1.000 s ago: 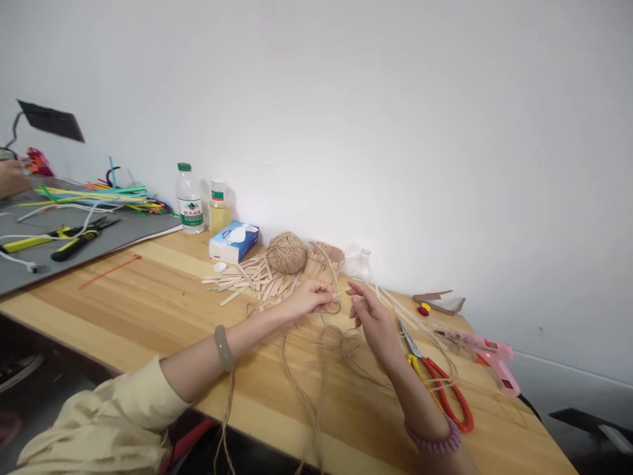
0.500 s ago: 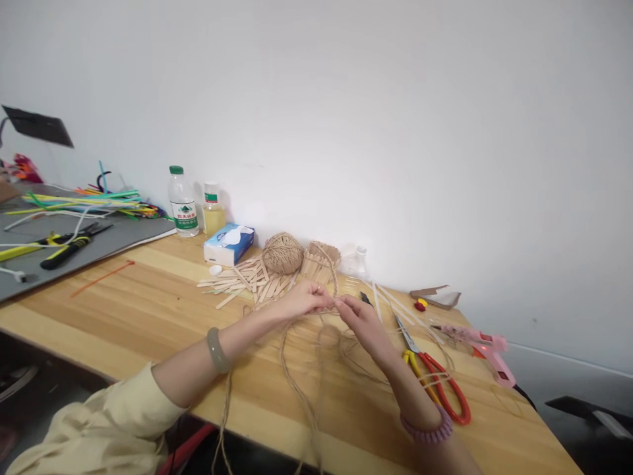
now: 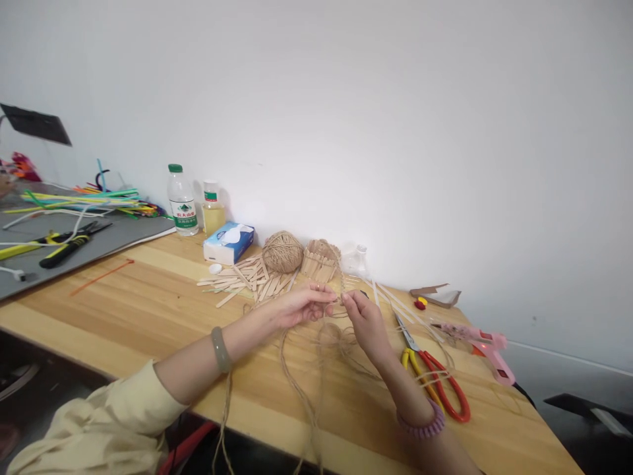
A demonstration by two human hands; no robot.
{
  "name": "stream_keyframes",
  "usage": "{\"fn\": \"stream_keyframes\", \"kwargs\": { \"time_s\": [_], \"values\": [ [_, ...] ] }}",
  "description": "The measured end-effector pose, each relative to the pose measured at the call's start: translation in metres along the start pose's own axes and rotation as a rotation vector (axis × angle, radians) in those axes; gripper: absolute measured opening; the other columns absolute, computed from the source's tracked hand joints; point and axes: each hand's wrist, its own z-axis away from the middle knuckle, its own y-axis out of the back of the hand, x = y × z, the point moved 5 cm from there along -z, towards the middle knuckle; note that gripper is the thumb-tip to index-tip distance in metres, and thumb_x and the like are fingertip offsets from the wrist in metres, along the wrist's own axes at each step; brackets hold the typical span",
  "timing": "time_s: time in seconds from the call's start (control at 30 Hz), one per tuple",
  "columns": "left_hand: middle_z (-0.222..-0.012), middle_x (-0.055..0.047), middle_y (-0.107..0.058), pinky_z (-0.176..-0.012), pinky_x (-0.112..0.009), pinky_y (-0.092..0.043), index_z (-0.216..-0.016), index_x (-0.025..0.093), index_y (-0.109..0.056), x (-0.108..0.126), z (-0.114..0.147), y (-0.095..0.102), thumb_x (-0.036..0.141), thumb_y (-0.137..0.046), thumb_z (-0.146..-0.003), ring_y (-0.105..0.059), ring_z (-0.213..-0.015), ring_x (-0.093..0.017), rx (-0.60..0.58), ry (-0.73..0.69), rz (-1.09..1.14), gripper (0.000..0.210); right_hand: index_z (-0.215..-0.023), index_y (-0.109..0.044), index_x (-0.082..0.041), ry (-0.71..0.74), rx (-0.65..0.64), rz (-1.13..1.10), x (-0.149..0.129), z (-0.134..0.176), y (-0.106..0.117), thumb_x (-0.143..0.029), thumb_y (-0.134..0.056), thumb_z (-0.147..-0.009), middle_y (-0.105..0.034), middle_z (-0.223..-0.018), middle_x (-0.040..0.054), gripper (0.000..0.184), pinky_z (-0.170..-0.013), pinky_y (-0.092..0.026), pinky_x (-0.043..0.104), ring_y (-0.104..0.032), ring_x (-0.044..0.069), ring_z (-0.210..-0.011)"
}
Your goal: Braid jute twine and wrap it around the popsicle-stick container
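Note:
Both hands work on jute twine over the middle of the table. My left hand pinches it between thumb and forefinger. Close beside it, my right hand also pinches the twine, the fingertips almost touching those of the left. A braided piece of twine runs up from the fingers toward a small basket of wooden sticks. Loose strands trail down over the table's front edge and loop under the right wrist. The exact crossing of the strands between the fingertips is too small to make out.
Behind my hands are a ball of twine, loose craft sticks, a tissue box and bottles. To the right lie red-and-yellow-handled scissors and a pink glue gun. Pliers and pipe cleaners are at left.
My right hand has drawn slightly right, its fingertips now a little apart from the left. The braided twine has shifted from the basket's top toward its right side.

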Motion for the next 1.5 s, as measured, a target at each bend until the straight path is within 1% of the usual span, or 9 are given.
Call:
{"fn": "stream_keyframes", "kwargs": {
  "time_s": [0.23, 0.5, 0.63, 0.9, 1.17, 1.23, 1.33, 1.43, 1.5],
  "values": [
    [-0.064, -0.001, -0.061, -0.043, -0.013, -0.029, -0.07, 0.009, -0.062, 0.0, 0.0, -0.001, 0.018, -0.072, -0.062, -0.043, -0.046, -0.001, -0.041, -0.025, -0.007, 0.015, -0.066, -0.049, -0.02, -0.032, 0.003, -0.033, 0.0, 0.002, -0.002, -0.038, -0.039, -0.084, -0.053, -0.061, -0.0007, 0.028, -0.059, -0.037, 0.026, -0.049, 0.015, -0.061],
    [-0.066, -0.004, -0.065, -0.049, -0.015, -0.036, -0.067, 0.009, -0.061, 0.005, 0.001, 0.0, 0.014, -0.072, -0.058, -0.051, -0.052, -0.004, 0.025, -0.022, -0.084, 0.015, -0.061, -0.042, -0.02, -0.002, -0.088, -0.159, -0.004, 0.001, -0.001, -0.04, -0.037, -0.085, -0.039, -0.058, -0.0036, 0.031, -0.053, -0.033, 0.023, -0.038, 0.012, -0.055],
    [-0.067, -0.005, -0.065, -0.047, -0.016, -0.034, -0.069, 0.01, -0.061, 0.005, 0.001, 0.001, 0.016, -0.072, -0.059, -0.05, -0.051, -0.004, 0.027, -0.012, -0.104, 0.016, -0.065, -0.046, -0.019, 0.004, -0.154, -0.188, -0.006, 0.001, 0.0, -0.039, -0.039, -0.085, -0.041, -0.061, -0.003, 0.029, -0.056, -0.034, 0.023, -0.04, 0.012, -0.059],
    [-0.069, -0.005, -0.067, -0.047, -0.018, -0.033, -0.073, 0.013, -0.056, 0.011, 0.002, -0.004, 0.029, -0.069, -0.062, -0.049, -0.047, -0.006, 0.004, -0.18, -0.318, 0.024, -0.062, -0.045, -0.02, -0.004, -0.033, -0.07, 0.001, 0.0, -0.002, -0.039, -0.036, -0.086, -0.047, -0.06, -0.0023, 0.031, -0.056, -0.034, 0.024, -0.043, 0.013, -0.058],
    [-0.058, 0.001, -0.06, -0.05, -0.021, -0.035, -0.066, 0.012, -0.06, 0.012, -0.001, -0.003, 0.028, -0.073, -0.055, -0.05, -0.051, -0.009, 0.133, -0.279, -0.489, 0.023, -0.064, -0.044, -0.021, 0.023, 0.075, -0.01, 0.003, 0.002, -0.001, -0.04, -0.037, -0.085, -0.045, -0.058, -0.0029, 0.029, -0.053, -0.034, 0.024, -0.043, 0.014, -0.056],
    [-0.064, -0.001, -0.062, -0.057, -0.023, -0.04, -0.065, 0.013, -0.063, 0.015, 0.001, -0.003, 0.025, -0.072, -0.058, -0.054, -0.059, -0.012, 0.18, -0.338, -0.581, 0.017, -0.064, -0.043, -0.021, 0.022, 0.083, -0.027, 0.005, 0.002, -0.002, -0.041, -0.037, -0.085, -0.044, -0.058, -0.003, 0.03, -0.053, -0.033, 0.024, -0.042, 0.013, -0.056],
    [-0.074, -0.005, -0.065, -0.068, -0.027, -0.042, -0.07, 0.015, -0.067, 0.021, 0.009, -0.009, 0.025, -0.064, -0.069, -0.057, -0.072, -0.016, 0.238, -0.553, -0.87, 0.01, -0.062, -0.041, -0.021, -0.018, 0.096, -0.098, 0.009, 0.002, -0.005, -0.044, -0.038, -0.084, -0.038, -0.056, -0.0041, 0.032, -0.051, -0.031, 0.024, -0.038, 0.012, -0.053],
    [-0.081, -0.008, -0.064, -0.075, -0.03, -0.041, -0.079, 0.018, -0.068, 0.023, 0.02, -0.019, 0.025, -0.05, -0.08, -0.055, -0.08, -0.018, 0.253, -0.791, -1.234, 0.02, -0.06, -0.035, -0.021, -0.101, 0.063, -0.264, 0.016, 0.001, -0.01, -0.046, -0.04, -0.083, -0.03, -0.052, -0.0062, 0.035, -0.045, -0.026, 0.023, -0.03, 0.01, -0.047],
    [-0.084, -0.01, -0.063, -0.075, -0.031, -0.041, -0.085, 0.017, -0.068, 0.021, 0.024, -0.022, 0.024, -0.043, -0.084, -0.054, -0.082, -0.018, 0.27, -0.871, -1.398, 0.026, -0.058, -0.032, -0.021, -0.151, 0.022, -0.388, 0.019, 0.001, -0.015, -0.047, -0.04, -0.083, -0.026, -0.05, -0.0072, 0.037, -0.042, -0.022, 0.022, -0.025, 0.009, -0.044]
  ]
}}
